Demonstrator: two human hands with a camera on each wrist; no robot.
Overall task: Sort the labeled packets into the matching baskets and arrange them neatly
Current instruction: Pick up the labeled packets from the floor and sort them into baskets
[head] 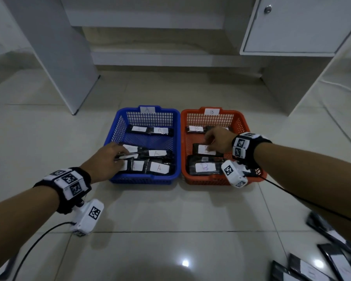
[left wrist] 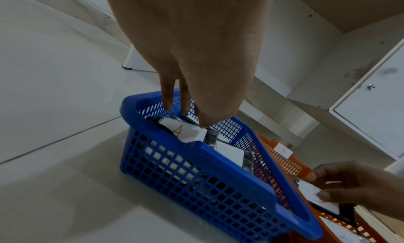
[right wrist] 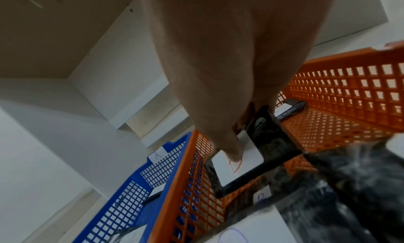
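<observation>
On the tiled floor stand a blue basket [head: 177,138] tagged A and an orange basket [head: 183,142] tagged B, side by side. Several dark packets with white A labels [head: 158,168] lie in the blue one. My left hand [head: 121,156] reaches into its near left part and pinches an A packet [left wrist: 183,131] between thumb and fingers [left wrist: 167,105]. Inside the orange basket [right wrist: 349,60], my right hand [head: 209,144] pinches a B packet [head: 206,150], thumb on its label [right wrist: 240,158]. Another B packet [head: 205,167] lies nearer me.
A heap of loose dark packets [head: 332,266] lies on the floor at the bottom right. A white furniture panel [head: 69,78] stands at the left, and a cabinet with a door [head: 292,27] is at the back right. Black cables [head: 292,197] trail from both wrists.
</observation>
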